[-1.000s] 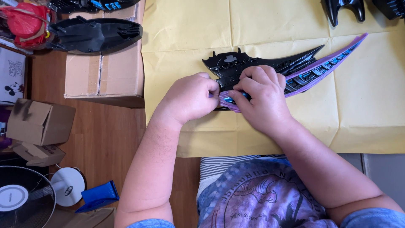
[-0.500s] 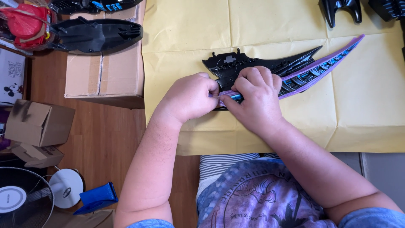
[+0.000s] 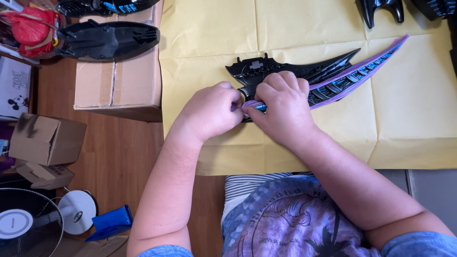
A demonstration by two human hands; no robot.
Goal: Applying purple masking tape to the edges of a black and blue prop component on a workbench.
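A long curved black toy blade (image 3: pixel 328 74) with a purple edge and blue inlays lies on yellow paper (image 3: pixel 285 28) on the table. My left hand (image 3: pixel 212 112) and my right hand (image 3: pixel 283 107) meet at its near left end. Both pinch the purple strip (image 3: pixel 251 104) against the black body. The right hand's fingers lie over the black part. The blade's tip points to the far right.
A cardboard box (image 3: pixel 116 83) at the left carries another black blade shell (image 3: pixel 107 38). A red bag (image 3: pixel 31 28), smaller boxes (image 3: pixel 45 138), a fan (image 3: pixel 24 223) and a blue piece (image 3: pixel 112 221) lie at the left. More black parts (image 3: pixel 381 9) sit at the far right.
Both hands stay on the purple strip at the blade's left end, with small finger shifts. The blade has barely moved.
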